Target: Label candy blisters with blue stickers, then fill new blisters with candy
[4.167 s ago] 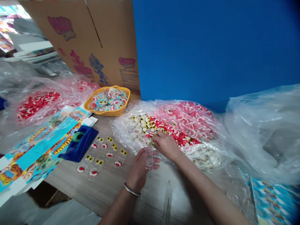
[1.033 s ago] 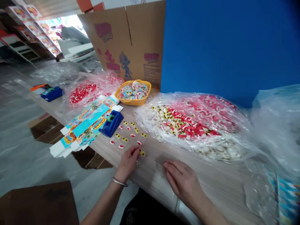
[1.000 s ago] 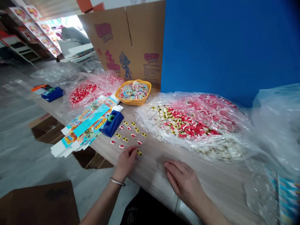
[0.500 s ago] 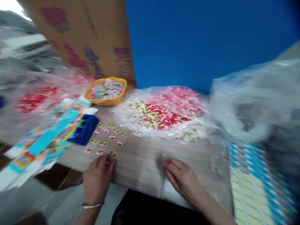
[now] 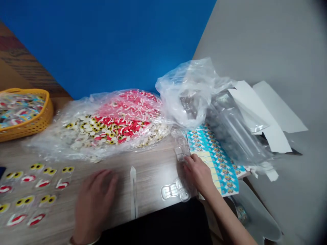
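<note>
At the table's right, my right hand (image 5: 200, 173) has its fingers bent together at the edge of a clear plastic blister shell (image 5: 180, 154). More blister shells (image 5: 170, 191) lie beside its wrist. My left hand (image 5: 94, 200) is blurred above the wooden table (image 5: 120, 166), thumb apart from the fingers, with nothing visible in it. Left of it, small clear pieces lie in rows, holding yellow-and-black eye shapes (image 5: 25, 201) and red-and-white shapes (image 5: 37, 219). Between the hands is a narrow pale strip with a pointed end (image 5: 133, 190).
A large clear bag (image 5: 122, 119) of loose eye and red pieces lies at the back. A yellow basket (image 5: 38, 127) of filled packets stands at left. Printed card sheets (image 5: 224, 170), a crumpled plastic bag (image 5: 189, 81) and white card pieces (image 5: 265, 112) are at right, by a blue panel (image 5: 102, 44).
The view has swung to the right. My right hand has moved right to the clear blister shells. My left hand has come away from the rows of eye pieces.
</note>
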`<state>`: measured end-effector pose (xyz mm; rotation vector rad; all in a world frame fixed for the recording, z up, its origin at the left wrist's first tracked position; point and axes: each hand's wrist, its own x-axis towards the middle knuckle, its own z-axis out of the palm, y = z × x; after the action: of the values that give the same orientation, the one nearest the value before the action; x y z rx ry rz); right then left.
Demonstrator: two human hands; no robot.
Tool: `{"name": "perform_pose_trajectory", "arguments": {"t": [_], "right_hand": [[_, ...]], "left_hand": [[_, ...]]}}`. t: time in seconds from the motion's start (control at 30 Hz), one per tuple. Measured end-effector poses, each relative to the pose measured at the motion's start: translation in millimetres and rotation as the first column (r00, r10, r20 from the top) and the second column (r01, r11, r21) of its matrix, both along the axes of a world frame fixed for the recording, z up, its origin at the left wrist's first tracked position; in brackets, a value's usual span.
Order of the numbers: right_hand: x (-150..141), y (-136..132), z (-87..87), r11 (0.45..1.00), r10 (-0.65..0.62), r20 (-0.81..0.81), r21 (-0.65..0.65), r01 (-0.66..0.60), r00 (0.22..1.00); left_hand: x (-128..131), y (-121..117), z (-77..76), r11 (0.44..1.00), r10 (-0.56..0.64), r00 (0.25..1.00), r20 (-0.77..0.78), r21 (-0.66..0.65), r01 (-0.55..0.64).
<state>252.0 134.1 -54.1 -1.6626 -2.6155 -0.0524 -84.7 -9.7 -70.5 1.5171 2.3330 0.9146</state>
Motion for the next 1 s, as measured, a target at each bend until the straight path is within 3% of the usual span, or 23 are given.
{"name": "perform_pose_trajectory", "arguments": {"t": [0.1,0.2,0.27,0.33,0.4,0.43,0.5,0.6,0.67,0.73,0.83,1.0], "right_hand": [[-4,1,-3.3,0.996,-0.059,0.074,0.066,0.054,0.996],[-12,-5,-3.9,0.992,-0.042,0.024,0.118,0.039,0.999],[-25,-12,-2.0,0.992,0.040,-0.090,0.124,-0.029,0.995],[-47,-20,1.3,0.972,0.217,-0.218,0.133,-0.191,0.952],[-75,-28,5.8,0.904,0.428,-0.298,0.161,-0.397,0.853],[-89,-31,8.7,0.860,0.510,-0.321,0.180,-0.477,0.798],[-118,-33,15.9,0.784,0.615,-0.374,0.197,-0.588,0.694],[-155,-19,27.0,0.708,0.632,-0.526,0.095,-0.700,0.569],[-179,3,30.3,0.674,0.590,-0.604,0.003,-0.738,0.536],[-206,31,27.8,0.694,0.558,-0.612,-0.028,-0.720,0.561],[-252,69,17.3,0.743,0.528,-0.551,-0.068,-0.665,0.646],[-313,92,2.1,0.766,0.567,-0.306,-0.143,-0.626,0.764]], "left_hand": [[40,32,4.8,0.996,-0.084,0.976,0.201,-0.012,0.088],[75,51,10.7,0.995,-0.069,0.849,0.523,-0.024,0.096],[93,60,15.9,0.994,-0.021,0.652,0.758,-0.053,0.093],[106,66,20.1,0.994,0.025,0.370,0.929,-0.063,0.091],[110,71,22.1,0.999,0.028,0.140,0.990,-0.032,0.030],[108,73,22.5,1.000,0.015,0.079,0.997,-0.013,-0.029],[97,75,22.5,0.987,0.001,0.050,0.999,0.007,-0.163],[64,75,21.4,0.946,0.062,0.146,0.987,-0.012,-0.324],[38,76,19.7,0.917,0.110,0.215,0.970,-0.016,-0.398],[13,78,17.3,0.883,0.147,0.202,0.968,-0.036,-0.469],[-13,84,13.6,0.827,0.187,0.111,0.976,-0.095,-0.554],[-31,89,6.4,0.802,0.211,0.050,0.976,-0.143,-0.580]]}}
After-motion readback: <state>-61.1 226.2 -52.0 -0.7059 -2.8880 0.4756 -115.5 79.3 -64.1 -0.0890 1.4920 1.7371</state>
